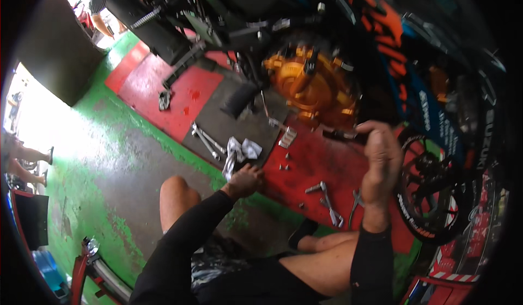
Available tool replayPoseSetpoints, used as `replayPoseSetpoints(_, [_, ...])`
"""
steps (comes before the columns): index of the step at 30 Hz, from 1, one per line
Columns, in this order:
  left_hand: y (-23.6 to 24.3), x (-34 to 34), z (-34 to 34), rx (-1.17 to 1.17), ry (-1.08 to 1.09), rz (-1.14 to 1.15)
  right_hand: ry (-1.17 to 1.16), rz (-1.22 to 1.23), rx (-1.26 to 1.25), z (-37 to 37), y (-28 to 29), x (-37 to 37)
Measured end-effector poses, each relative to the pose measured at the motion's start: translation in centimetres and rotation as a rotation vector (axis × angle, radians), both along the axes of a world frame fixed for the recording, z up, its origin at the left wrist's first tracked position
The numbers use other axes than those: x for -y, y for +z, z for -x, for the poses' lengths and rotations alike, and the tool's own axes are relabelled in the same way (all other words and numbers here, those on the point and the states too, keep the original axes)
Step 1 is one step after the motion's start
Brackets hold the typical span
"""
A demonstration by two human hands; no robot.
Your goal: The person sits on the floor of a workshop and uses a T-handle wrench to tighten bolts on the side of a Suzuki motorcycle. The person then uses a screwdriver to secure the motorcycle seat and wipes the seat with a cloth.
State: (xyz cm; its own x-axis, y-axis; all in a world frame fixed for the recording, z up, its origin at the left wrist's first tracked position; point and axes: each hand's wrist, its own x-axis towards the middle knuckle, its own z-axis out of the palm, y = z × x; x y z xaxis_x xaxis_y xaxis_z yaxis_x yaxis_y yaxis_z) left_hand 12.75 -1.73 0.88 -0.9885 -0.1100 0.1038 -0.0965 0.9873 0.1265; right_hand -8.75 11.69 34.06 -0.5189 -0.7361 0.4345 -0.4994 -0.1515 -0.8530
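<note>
My left hand (246, 180) rests low at the near edge of the red and grey platform, its fingers curled. A crumpled white rag (235, 153) lies right beside its fingertips; whether the hand grips anything is hidden. My right hand (378, 160) is raised beside the motorcycle, fingers bent. Its fingertips are at a dark, slim piece (340, 134) below the engine, and I cannot make out what they hold. Above this piece is the gold engine cover (310, 84) of the motorcycle. Small bolts (284, 166) and a flat metal part (287, 137) lie between my hands.
Two long wrenches (207, 141) lie left of the rag. A ratchet handle (327, 202) lies on the red platform (348, 166) nearer me. The front wheel (436, 185) stands at right, a red metal frame (80, 269) at lower left. Other people's legs (27, 155) show at far left.
</note>
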Motion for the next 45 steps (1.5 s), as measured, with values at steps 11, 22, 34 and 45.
replayPoseSetpoints(11, [13.4,3.4,-9.3,0.039,0.382,-0.43,0.547,-0.433,0.087,-1.9,-3.0,1.6])
replayPoseSetpoints(22, [-3.3,2.3,-2.9,-0.319,0.68,-0.434,0.938,-0.866,-0.656,-8.0,-8.9,1.0])
replayPoseSetpoints(34, [-1.1,1.1,-2.9,-0.211,0.55,-0.039,0.871,-0.946,-0.644,-7.4,-9.1,-0.1])
replayPoseSetpoints(45, [-2.3,0.5,-3.4,-0.177,0.625,-0.102,0.839,-0.932,-0.614,-7.2,-8.0,-0.7])
